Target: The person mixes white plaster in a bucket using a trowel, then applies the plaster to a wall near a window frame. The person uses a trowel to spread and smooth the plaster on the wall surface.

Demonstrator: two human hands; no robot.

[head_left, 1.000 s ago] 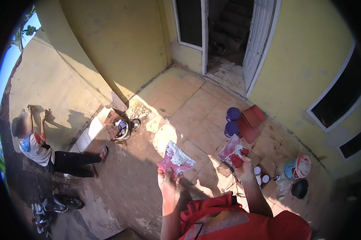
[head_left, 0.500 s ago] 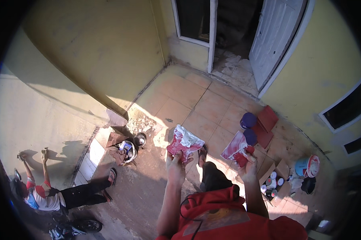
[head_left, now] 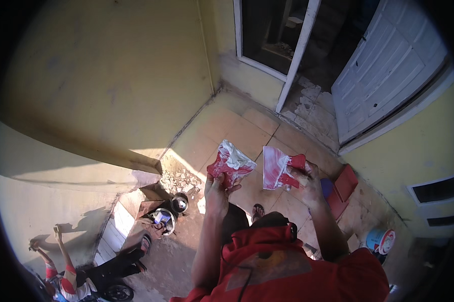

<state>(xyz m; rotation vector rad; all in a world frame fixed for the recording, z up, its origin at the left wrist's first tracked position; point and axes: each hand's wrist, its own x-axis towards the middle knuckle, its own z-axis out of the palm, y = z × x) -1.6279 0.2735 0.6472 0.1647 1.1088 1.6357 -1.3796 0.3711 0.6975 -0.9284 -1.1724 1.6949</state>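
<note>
My left hand [head_left: 217,196] grips a red putty spreader [head_left: 219,165] by its handle end, with a thick heap of white putty on its blade. To the right of it, my right hand [head_left: 311,185] is closed on a second red putty spreader [head_left: 276,168], whose wide blade is thinly smeared with white and points left. A small gap lies between the two blades. Both spreaders are held in front of me, above the tiled floor [head_left: 242,130].
At the left, another person [head_left: 76,279] reaches both hands to the wall [head_left: 41,201]. A bucket of tools [head_left: 172,225] stands by a cardboard box [head_left: 149,196] and rubble. A white door [head_left: 388,75] stands ajar. Red boards [head_left: 344,191] and a paint bucket [head_left: 380,240] lie right.
My right hand has brought its spreader up and leftward, close to the putty-loaded one, with the blade now turned toward it. My view has turned toward the corner and doorway.
</note>
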